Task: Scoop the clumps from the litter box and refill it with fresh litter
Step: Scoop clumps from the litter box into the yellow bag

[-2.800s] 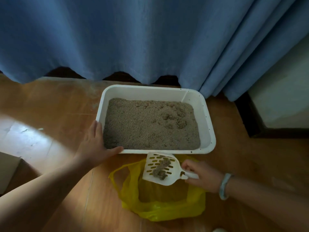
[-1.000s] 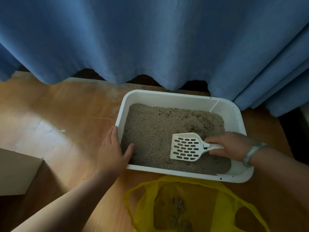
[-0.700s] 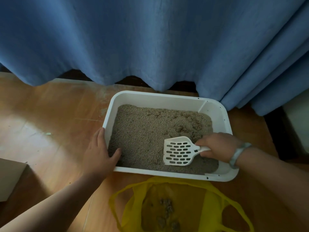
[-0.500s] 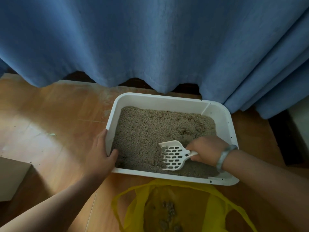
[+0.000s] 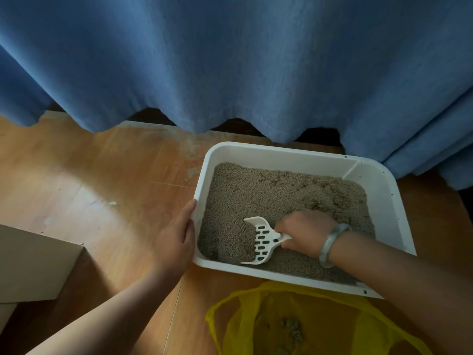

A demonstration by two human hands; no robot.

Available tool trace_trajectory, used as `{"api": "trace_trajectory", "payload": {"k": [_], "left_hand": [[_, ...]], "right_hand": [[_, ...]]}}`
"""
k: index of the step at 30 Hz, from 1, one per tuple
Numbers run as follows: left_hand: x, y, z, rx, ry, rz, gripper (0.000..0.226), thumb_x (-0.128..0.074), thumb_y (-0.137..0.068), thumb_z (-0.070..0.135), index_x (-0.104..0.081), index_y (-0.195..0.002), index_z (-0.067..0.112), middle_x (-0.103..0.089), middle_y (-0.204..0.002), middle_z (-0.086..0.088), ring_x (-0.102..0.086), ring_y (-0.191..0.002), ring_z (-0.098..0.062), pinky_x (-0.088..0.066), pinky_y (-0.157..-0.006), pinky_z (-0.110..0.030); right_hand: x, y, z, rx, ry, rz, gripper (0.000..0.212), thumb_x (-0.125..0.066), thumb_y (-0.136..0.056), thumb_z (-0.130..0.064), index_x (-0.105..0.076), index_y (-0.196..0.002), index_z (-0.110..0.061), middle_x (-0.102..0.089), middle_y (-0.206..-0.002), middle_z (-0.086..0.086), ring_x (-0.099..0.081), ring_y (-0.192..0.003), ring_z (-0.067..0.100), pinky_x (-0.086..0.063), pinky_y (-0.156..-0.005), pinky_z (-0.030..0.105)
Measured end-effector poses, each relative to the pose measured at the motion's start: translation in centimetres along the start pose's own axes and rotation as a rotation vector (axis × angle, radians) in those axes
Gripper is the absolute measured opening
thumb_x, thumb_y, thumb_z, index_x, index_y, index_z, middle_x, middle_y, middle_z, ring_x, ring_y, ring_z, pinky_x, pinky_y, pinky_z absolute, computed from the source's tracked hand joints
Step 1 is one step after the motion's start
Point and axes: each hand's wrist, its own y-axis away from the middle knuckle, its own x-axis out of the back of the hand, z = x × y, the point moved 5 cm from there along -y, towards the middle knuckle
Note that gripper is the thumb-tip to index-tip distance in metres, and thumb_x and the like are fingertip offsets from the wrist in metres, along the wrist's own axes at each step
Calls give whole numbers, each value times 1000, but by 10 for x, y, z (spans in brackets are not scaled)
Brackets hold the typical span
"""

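Observation:
A white litter box (image 5: pixel 286 152) full of grey-brown litter (image 5: pixel 258 198) sits on the wooden floor in front of a blue curtain. My right hand (image 5: pixel 305 233) grips the handle of a white slotted scoop (image 5: pixel 262 240), whose blade is tilted on edge and dug into the litter near the box's front left. My left hand (image 5: pixel 178 238) is clasped on the box's left rim, fingers outside. Darker clumpy litter (image 5: pixel 335 201) lies at the back right. An open yellow plastic bag (image 5: pixel 302 326) with a few clumps (image 5: pixel 290 327) inside lies just in front of the box.
The blue curtain (image 5: pixel 230 60) hangs close behind the box. A cardboard box (image 5: pixel 33 265) stands at the left on the wooden floor (image 5: pixel 102 175). A small white scrap (image 5: pixel 112 203) lies on the floor left of the litter box.
The scoop emptied its clumps into the yellow bag, came back into the box, then swept left and tipped on edge into the litter. My left hand stayed on the rim.

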Motion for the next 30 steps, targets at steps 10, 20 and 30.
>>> {"api": "trace_trajectory", "payload": {"k": [10, 20, 30], "left_hand": [[1, -2, -1, -21, 19, -15, 45, -38, -92, 22, -50, -135, 20, -57, -132, 2, -54, -116, -16, -37, -90, -23], [1, -4, -6, 12, 102, -53, 52, -33, -87, 26, -49, -136, 23, -52, -136, 6, -48, -123, -12, -34, -96, -23], [0, 0, -9, 30, 99, -78, 44, -33, -97, 23, -42, -140, 32, -44, -129, 21, -43, -116, -1, -32, -93, -22]], "right_hand": [[-14, -21, -12, 57, -287, 48, 34, -55, -90, -38, -57, -123, -28, -59, -119, -9, -56, -105, 15, -45, -89, 33], [-29, -19, -9, -32, -504, 103, 41, -56, -91, -38, -51, -131, -32, -65, -115, -7, -59, -93, 10, -46, -82, 29], [-36, -17, -6, -53, -594, 143, 41, -59, -90, -35, -52, -130, -32, -66, -107, -6, -60, -90, 12, -48, -79, 30]]}}
